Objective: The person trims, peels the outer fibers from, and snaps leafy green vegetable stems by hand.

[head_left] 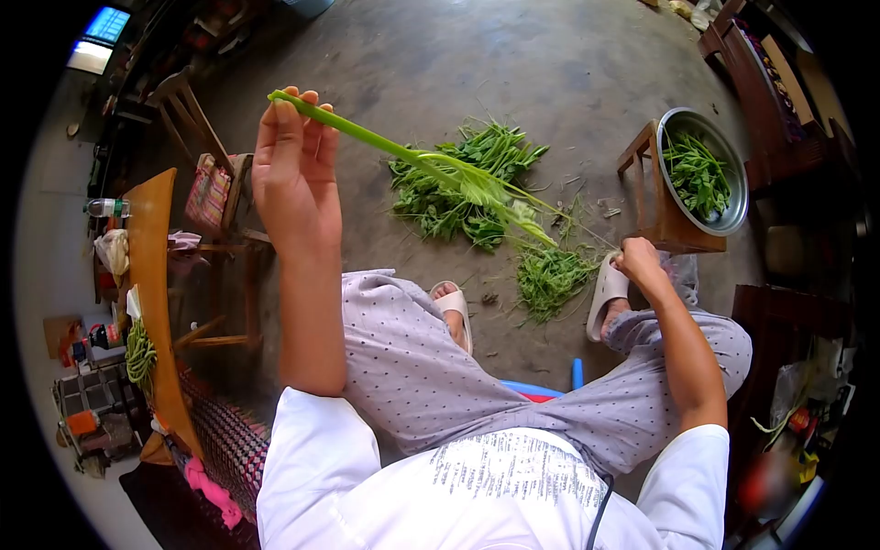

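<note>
As left hand (291, 179) pinches end, stalk (374, 138) trailing rightward

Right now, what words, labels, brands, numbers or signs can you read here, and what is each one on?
None can be read.
White shirt: rows of dark print across the front, too small and blurred to read.
Clear bottle at the far left: any label lettering is too small to read.
Bright blue panel at the upper left: no lettering can be made out.
</note>
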`<state>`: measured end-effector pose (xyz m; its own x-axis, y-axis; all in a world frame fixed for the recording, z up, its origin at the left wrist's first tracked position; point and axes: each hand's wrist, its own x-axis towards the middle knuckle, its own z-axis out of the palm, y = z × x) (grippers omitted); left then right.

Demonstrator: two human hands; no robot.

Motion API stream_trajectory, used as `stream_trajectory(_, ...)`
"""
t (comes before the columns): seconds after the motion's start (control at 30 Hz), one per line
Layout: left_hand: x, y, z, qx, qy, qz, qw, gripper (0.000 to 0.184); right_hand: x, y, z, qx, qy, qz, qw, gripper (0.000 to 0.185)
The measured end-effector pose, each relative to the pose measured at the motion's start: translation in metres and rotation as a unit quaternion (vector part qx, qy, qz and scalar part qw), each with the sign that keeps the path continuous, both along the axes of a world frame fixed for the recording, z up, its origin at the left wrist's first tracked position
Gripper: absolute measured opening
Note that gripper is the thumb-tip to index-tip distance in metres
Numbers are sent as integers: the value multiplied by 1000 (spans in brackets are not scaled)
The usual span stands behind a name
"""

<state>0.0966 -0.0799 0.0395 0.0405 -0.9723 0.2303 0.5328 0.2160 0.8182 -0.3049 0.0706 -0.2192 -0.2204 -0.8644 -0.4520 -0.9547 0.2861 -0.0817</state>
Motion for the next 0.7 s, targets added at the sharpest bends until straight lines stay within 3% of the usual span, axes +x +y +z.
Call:
stream_trajectory(0.27,20,-4,6,-37,69,-69,995,23,-53,29,-45,96,145,-59,983,23)
stream_trajectory(0.37,39,-7,13,-83,99,-58,990,23,-70,45,-69,116,210,-45,970,23)
stream_trajectory(0.43,54,-12,19,-107,92,9,990,25,-76,53,-70,114,241,-42,963,23)
stream_trajectory(0.57,66,-11,24,-139,86,64,985,24,-82,47,-76,158,247,-75,953,26)
stream_trajectory(0.7,49,-2,21,-157,45,41,986,23,-37,14,-38,172,84,-53,980,35)
